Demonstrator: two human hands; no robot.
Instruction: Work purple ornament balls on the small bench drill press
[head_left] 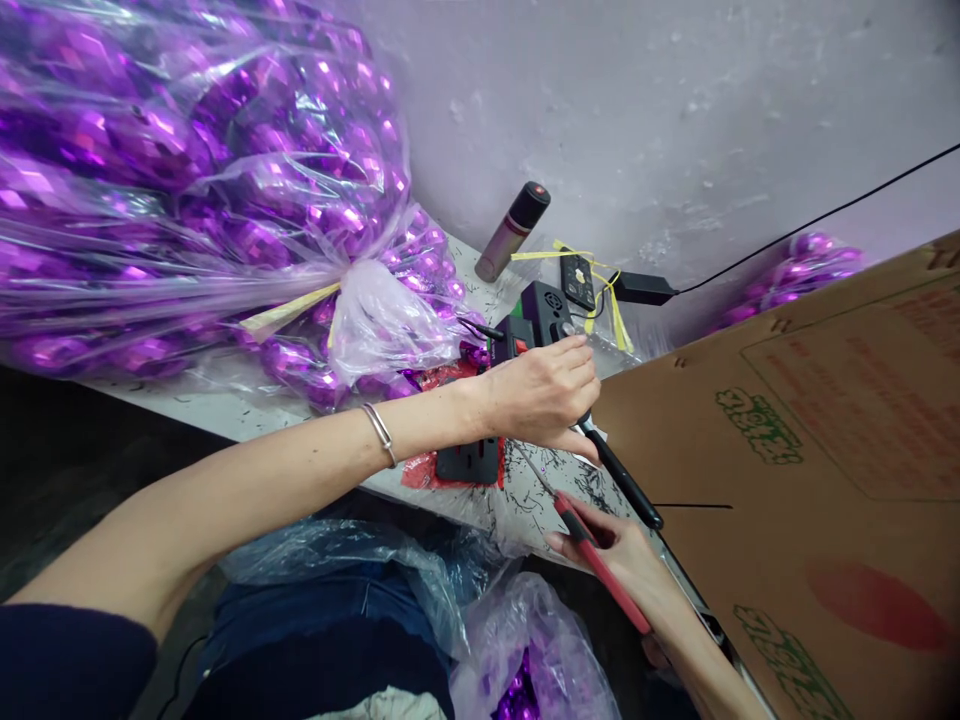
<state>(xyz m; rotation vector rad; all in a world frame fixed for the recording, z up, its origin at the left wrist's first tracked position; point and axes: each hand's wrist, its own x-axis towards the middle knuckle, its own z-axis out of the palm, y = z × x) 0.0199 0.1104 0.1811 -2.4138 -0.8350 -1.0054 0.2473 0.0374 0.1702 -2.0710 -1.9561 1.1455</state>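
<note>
Held red-handled tool [574,520] in right hand [619,550] at near edge of white worktable [199,408]; noted fingers closed narrowly about its handle and slender metal tip aimed up-left, toward left hand [541,392]. Saw left hand palm down over lower part of black tabletop device [536,312], with fingers curled and thumb stretched rightward; could not tell their grip, with undersides hidden. Located device near table's far side, with round vent [553,300] and red switch [521,347] in view. Noted black rod handle [626,478] sloping down-right from beneath left hand, beside cardboard box [825,500]. Found black slotted plate [469,463] on red sheet [420,472], just below left wrist, and short black clippings [596,490] scattered right of it. Recorded silver bracelet [380,435] on left forearm. Beyond device, observed dark-capped canister [510,240], yellow strips [619,335] and black power adapter [645,288] near wall [675,120]. At left, noted large clear bag of faceted purple balls [225,200], gathered at neck. Below table edge, saw second clear bag [480,670] with purple contents.
</note>
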